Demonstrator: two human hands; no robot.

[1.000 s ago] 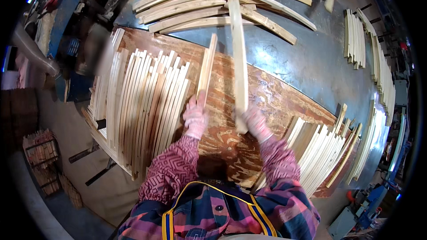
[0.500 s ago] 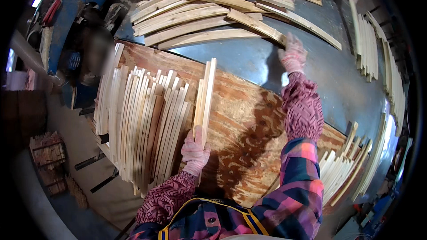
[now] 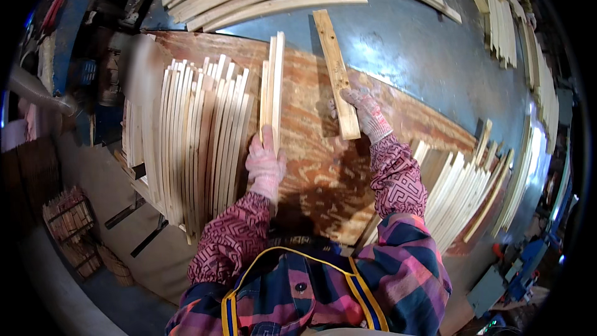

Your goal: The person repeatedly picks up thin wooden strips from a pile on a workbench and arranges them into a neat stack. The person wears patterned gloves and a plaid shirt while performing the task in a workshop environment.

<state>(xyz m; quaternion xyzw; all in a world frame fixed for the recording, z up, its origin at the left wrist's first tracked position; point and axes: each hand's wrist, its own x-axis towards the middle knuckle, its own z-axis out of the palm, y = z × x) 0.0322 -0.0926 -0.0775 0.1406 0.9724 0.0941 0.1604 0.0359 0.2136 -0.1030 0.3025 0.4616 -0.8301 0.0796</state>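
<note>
My right hand (image 3: 367,112), in a pale pink knit glove, grips a flat wooden strip (image 3: 333,62) near its lower end. The strip is held tilted over the plywood board, its far end reaching over the grey metal tabletop. My gloved left hand (image 3: 265,165) is closed around the near end of a few narrow wooden strips (image 3: 272,87) that stand side by side on edge. Just left of that hand, a long row of similar strips (image 3: 193,137) lies packed together on the plywood (image 3: 311,180).
Long loose strips (image 3: 267,0) lie heaped on the metal tabletop (image 3: 398,43) at the far side. More strips (image 3: 457,186) are stacked at the right, with further bundles (image 3: 500,34) beyond. A blue machine (image 3: 68,43) stands at the left. Bundled wood pieces (image 3: 71,224) lie at lower left.
My right hand has drawn one strip off the far heap, bringing it nearer and turning it more lengthwise. My left hand stays on its strips. The view has shifted.
</note>
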